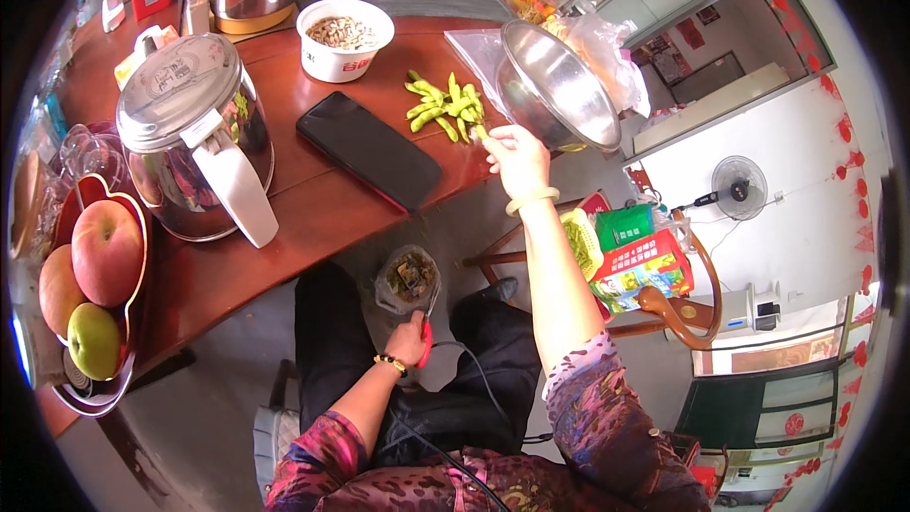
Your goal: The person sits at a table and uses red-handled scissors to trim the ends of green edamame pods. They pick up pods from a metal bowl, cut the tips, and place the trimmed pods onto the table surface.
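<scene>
My right hand point(517, 159) is closed at the table's edge, its fingertips pinching a green soybean pod point(481, 131). Beside those fingers lies a small pile of green pods point(441, 106) on the wooden table. A steel bowl point(569, 85) stands tilted just beyond and to the right of that hand. Low over my lap, my left hand point(408, 341) is wrapped round the red handles of scissors point(426, 345), whose blades point away from me. Below them, between my knees, sits a container lined with a clear bag point(409, 280), with greenish scraps inside.
A black phone point(370, 150) lies near the table edge, with a white tub point(343, 40) behind it. At left stand a steel kettle point(190, 137) and a fruit basket point(140, 270). A wooden chair point(697, 322) carries bags and a yellow-green basket point(581, 242). A cable point(483, 389) crosses my lap.
</scene>
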`<state>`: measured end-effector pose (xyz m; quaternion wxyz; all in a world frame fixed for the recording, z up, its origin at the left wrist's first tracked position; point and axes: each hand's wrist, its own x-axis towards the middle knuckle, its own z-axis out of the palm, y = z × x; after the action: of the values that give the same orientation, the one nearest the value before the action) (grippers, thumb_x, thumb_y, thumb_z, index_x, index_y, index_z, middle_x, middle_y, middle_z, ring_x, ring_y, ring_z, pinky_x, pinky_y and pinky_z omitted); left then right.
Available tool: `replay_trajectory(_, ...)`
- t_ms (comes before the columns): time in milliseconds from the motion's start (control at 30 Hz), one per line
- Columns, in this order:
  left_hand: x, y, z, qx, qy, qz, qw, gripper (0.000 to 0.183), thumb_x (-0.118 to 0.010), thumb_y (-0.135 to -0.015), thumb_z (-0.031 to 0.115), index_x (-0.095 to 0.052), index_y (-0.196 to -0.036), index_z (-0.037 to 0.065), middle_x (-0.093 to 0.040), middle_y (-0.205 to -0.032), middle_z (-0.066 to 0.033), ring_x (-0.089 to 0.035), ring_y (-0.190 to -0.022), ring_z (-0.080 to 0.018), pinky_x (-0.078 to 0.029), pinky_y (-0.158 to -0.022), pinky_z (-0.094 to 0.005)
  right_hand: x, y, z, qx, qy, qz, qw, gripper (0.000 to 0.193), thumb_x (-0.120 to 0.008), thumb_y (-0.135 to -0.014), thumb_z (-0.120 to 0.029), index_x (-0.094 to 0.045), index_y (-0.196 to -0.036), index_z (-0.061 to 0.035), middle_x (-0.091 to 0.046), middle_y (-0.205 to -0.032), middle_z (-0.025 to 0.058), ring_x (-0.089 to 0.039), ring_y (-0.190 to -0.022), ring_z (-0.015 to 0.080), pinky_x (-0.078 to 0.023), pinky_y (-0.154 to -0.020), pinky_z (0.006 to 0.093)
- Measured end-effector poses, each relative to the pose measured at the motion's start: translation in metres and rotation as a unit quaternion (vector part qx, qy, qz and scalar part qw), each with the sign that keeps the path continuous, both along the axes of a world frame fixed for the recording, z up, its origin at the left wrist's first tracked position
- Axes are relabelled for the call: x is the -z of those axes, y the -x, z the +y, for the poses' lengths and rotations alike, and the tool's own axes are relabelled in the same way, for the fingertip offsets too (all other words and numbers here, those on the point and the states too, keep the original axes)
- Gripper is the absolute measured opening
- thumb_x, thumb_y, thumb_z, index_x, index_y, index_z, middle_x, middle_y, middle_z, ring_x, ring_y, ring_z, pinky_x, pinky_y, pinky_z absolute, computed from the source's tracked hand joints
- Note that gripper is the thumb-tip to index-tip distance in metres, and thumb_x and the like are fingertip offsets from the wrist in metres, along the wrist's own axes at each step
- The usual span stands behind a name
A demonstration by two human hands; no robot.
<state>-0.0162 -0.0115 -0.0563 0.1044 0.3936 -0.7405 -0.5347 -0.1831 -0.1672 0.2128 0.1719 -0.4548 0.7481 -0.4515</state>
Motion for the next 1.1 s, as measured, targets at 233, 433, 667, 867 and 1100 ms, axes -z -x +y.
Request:
replay_trajectory(233,-0.010,-0.001,-0.003,-0.037,-0.041,0.092,0.994,0.029,-0.050,-0.076,0.013,-0.043,-0.104,0.008,-0.058,-0.074,-0.0252,-0.057,-0.072,-0.0420,-0.044,-0.063,-0.0495,0.026,0.008,0.076,-0.048,0.077,-0.387,0.917,0.015,-0.051,-0.083,-0.004,-0.054,-0.097,0.0005,-0.059,-0.088,0.0098,-0.058,-0.076,0.0157,-0.048,-0.068,0.0248)
replay_trajectory(433,-0.023,-0.002,-0.004,-0.016,-0.084,0.214,0.973,0.047,-0.053,-0.071,0.006,-0.037,-0.115,0.008,-0.060,-0.085,-0.0135,-0.060,-0.077,-0.0303,-0.047,-0.068,-0.0346,0.117,0.000,0.168,0.007,-0.027,-0.505,0.863,0.012,-0.052,-0.082,-0.001,-0.056,-0.094,0.0005,-0.060,-0.090,0.0105,-0.058,-0.082,0.0172,-0.047,-0.073,0.0252)
replay_trajectory(667,-0.015,0.000,0.000,0.008,0.003,0.175,0.985,0.051,-0.054,-0.067,0.007,-0.035,-0.114,0.003,-0.051,-0.097,-0.0216,-0.049,-0.095,-0.0387,-0.041,-0.080,-0.0404,0.182,-0.015,0.199,-0.007,-0.124,-0.493,0.861,0.010,-0.055,-0.081,-0.001,-0.057,-0.091,0.0007,-0.060,-0.083,0.0072,-0.057,-0.074,0.0146,-0.048,-0.070,0.0252)
replay_trajectory(867,-0.024,-0.003,-0.001,0.012,0.034,0.164,0.986,0.043,-0.052,-0.069,0.005,-0.037,-0.109,0.004,-0.050,-0.099,-0.0225,-0.048,-0.096,-0.0404,-0.041,-0.079,-0.0428,0.190,-0.015,0.198,-0.012,-0.129,-0.501,0.856,0.009,-0.052,-0.083,-0.003,-0.056,-0.091,0.0003,-0.060,-0.085,0.0086,-0.058,-0.073,0.0158,-0.050,-0.070,0.0276)
replay_trajectory(1100,-0.021,-0.002,-0.002,0.034,0.030,0.135,0.990,0.042,-0.052,-0.069,0.002,-0.037,-0.108,0.005,-0.049,-0.101,-0.0227,-0.048,-0.094,-0.0415,-0.042,-0.077,-0.0440,0.193,-0.013,0.197,-0.020,-0.145,-0.481,0.864,0.009,-0.053,-0.084,-0.004,-0.056,-0.091,0.0000,-0.061,-0.084,0.0091,-0.059,-0.073,0.0154,-0.050,-0.071,0.0271)
